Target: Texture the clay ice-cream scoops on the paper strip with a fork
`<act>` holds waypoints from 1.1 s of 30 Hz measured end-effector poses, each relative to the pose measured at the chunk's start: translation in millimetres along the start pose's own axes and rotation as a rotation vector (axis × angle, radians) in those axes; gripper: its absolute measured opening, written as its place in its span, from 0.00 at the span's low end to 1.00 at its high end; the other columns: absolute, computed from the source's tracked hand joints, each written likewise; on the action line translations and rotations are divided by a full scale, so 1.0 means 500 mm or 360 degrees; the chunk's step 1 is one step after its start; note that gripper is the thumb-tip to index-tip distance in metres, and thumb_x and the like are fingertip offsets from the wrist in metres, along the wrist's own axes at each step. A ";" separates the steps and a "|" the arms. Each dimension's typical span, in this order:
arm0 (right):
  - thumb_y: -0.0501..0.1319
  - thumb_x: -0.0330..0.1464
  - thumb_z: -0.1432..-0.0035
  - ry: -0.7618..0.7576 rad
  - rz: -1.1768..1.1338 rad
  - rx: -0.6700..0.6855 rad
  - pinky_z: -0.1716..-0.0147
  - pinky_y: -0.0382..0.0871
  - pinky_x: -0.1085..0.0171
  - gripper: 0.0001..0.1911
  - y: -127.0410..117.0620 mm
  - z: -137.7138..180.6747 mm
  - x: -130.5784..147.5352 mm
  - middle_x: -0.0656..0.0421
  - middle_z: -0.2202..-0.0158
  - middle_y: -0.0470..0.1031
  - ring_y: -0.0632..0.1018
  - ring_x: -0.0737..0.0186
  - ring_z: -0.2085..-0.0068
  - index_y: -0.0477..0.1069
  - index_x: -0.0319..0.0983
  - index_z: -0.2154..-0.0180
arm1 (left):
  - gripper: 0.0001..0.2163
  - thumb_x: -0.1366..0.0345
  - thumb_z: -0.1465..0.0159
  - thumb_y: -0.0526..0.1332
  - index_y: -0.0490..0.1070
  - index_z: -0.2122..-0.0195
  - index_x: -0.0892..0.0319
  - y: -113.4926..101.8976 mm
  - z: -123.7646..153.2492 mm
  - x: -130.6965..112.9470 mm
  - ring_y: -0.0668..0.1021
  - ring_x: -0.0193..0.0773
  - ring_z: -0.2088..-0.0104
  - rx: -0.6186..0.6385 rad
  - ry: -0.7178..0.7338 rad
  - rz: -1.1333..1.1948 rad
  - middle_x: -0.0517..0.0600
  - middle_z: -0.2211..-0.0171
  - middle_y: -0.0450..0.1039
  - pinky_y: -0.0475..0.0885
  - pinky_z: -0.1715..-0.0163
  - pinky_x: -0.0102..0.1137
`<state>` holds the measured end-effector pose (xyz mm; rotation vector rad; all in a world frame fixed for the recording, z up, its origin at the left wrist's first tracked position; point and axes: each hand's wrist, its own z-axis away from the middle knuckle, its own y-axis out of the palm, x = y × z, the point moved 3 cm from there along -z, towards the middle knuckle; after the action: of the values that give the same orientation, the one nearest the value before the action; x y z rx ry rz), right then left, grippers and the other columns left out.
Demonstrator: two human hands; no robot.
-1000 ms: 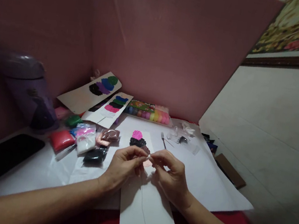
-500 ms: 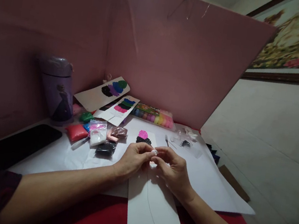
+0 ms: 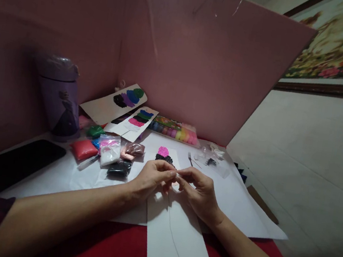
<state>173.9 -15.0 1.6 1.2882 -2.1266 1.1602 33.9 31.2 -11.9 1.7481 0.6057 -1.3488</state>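
Shifted white lump [image 3: 177, 175], barely visible now

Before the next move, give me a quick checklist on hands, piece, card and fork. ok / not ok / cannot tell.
1. Small white piece held: ok, at the fingertips of left hand and right hand.
2. White card under both hands: ok.
3. Card wholly on white paper: not ok, near end extends over the red cloth.
4. Drawn line visible on card's near part: ok.
5. Peach patch's full outline: cannot tell, hands cover it.
6. Fork apart from hands: ok.
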 end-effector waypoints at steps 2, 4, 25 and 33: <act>0.63 0.33 0.43 0.0080 -0.0033 -0.0025 0.71 0.70 0.66 0.05 0.001 0.000 -0.005 0.58 0.72 0.75 0.75 0.64 0.72 0.73 0.38 0.69 | 0.15 0.60 0.51 0.70 0.71 0.69 0.66 -0.001 0.000 0.001 0.71 0.29 0.82 -0.0061 0.0009 -0.0015 0.48 0.80 0.71 0.66 0.81 0.25; 0.63 0.34 0.44 0.0160 -0.0116 -0.0060 0.73 0.69 0.67 0.06 0.001 -0.003 -0.010 0.60 0.74 0.74 0.74 0.66 0.74 0.72 0.38 0.70 | 0.15 0.61 0.51 0.70 0.71 0.69 0.66 0.001 -0.001 0.002 0.72 0.30 0.82 -0.0088 0.0025 -0.0047 0.47 0.80 0.71 0.67 0.80 0.26; 0.65 0.32 0.45 0.0225 -0.0505 -0.0071 0.74 0.69 0.69 0.04 0.012 0.002 -0.006 0.63 0.73 0.73 0.74 0.69 0.75 0.72 0.40 0.65 | 0.14 0.57 0.45 0.66 0.69 0.70 0.64 0.005 0.007 0.000 0.72 0.30 0.83 -0.0065 0.0126 -0.0280 0.47 0.80 0.72 0.67 0.83 0.25; 0.64 0.32 0.44 0.0066 -0.0313 -0.0070 0.72 0.70 0.66 0.03 0.009 -0.001 -0.009 0.60 0.72 0.75 0.75 0.65 0.72 0.73 0.39 0.66 | 0.15 0.56 0.46 0.66 0.69 0.70 0.65 0.010 0.008 -0.002 0.72 0.29 0.82 0.0004 0.0101 -0.0126 0.47 0.79 0.71 0.68 0.82 0.25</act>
<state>172.3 -11.0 -3.3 1.4048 -1.9352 1.0431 35.4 25.2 -9.7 1.7914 0.7154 -1.3523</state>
